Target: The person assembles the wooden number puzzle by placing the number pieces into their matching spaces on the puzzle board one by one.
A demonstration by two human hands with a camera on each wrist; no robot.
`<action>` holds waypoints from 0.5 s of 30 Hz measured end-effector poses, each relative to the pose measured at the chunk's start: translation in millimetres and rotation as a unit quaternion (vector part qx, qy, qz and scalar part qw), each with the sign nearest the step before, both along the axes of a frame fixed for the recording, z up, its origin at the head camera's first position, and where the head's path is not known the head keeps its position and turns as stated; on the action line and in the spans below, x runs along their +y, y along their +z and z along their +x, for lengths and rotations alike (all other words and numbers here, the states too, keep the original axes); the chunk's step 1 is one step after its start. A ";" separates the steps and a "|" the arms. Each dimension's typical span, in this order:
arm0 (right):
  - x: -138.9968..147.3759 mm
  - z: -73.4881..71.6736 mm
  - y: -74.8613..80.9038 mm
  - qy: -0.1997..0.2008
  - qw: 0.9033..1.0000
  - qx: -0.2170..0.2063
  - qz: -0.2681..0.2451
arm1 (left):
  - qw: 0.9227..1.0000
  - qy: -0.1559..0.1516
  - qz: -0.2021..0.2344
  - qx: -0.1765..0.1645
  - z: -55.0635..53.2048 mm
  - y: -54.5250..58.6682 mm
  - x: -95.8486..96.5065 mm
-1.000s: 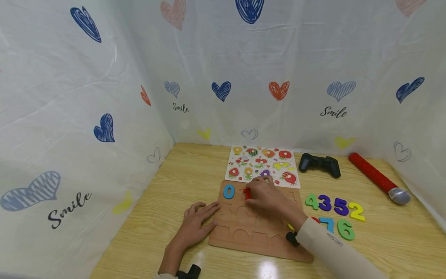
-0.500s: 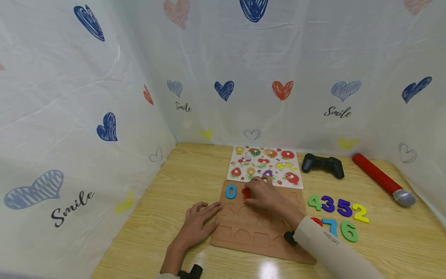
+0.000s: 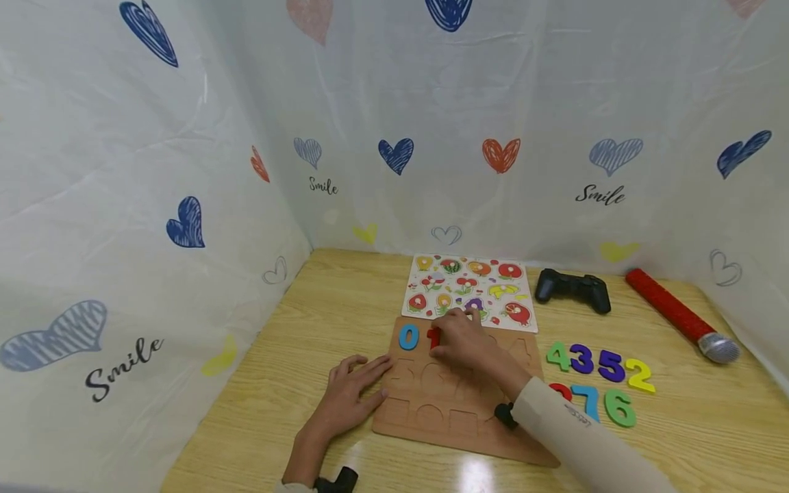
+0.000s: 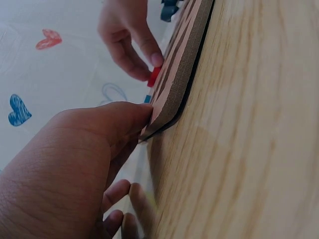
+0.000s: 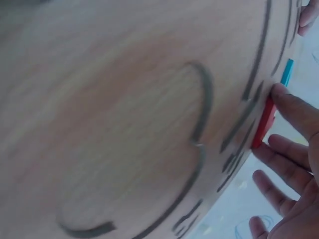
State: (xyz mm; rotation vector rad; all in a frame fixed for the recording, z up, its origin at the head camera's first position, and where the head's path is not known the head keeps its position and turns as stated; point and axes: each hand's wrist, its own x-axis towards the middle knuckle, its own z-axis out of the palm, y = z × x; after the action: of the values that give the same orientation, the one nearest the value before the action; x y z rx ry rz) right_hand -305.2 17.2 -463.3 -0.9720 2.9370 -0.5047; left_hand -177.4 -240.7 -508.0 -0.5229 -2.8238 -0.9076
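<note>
In the head view, a wooden number puzzle board [image 3: 416,438] with cut-out recesses lies on the table. A blue number 0 [image 3: 403,337] sits at its upper left corner. My right hand [image 3: 465,340] pinches a red number 1 [image 3: 433,337] at the board's top row, just right of the 0. From the right wrist view, thumb and fingertips hold the red piece [image 5: 264,122] low over the board. My left hand [image 3: 350,396] rests with extended fingers against the board's left edge; its thumb meets that edge in the left wrist view.
Right of the board lie loose numbers, among them a green 4 [image 3: 556,357], a yellow 2 [image 3: 641,375] and a green 6 [image 3: 619,409]. A fruit puzzle [image 3: 455,284] touches the board's far side. Behind are a black game controller [image 3: 572,290] and a red microphone [image 3: 668,308].
The right hand stays at the same spot with the red number 1, its wrist shifting slightly left. The left hand keeps its place. The head view has shifted a little.
</note>
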 end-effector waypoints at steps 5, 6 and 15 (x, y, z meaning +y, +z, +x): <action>-1.9 0.3 4.9 -0.004 1.000 0.001 0.012 | 1.000 0.001 0.004 0.003 0.0 0.5 0.3; -1.8 0.6 5.8 -0.004 1.000 0.000 0.015 | 1.000 0.000 0.003 0.002 -0.1 0.2 0.4; 0.0 3.0 8.4 0.002 1.000 -0.010 0.017 | 1.000 0.002 -0.006 0.000 -0.7 -1.4 -0.1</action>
State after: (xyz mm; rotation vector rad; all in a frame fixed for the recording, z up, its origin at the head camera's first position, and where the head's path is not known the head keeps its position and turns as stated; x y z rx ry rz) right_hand -302.2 17.1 -454.9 -0.9628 2.9152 -0.4614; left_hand -178.1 -240.7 -509.4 -0.5176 -2.8303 -0.8914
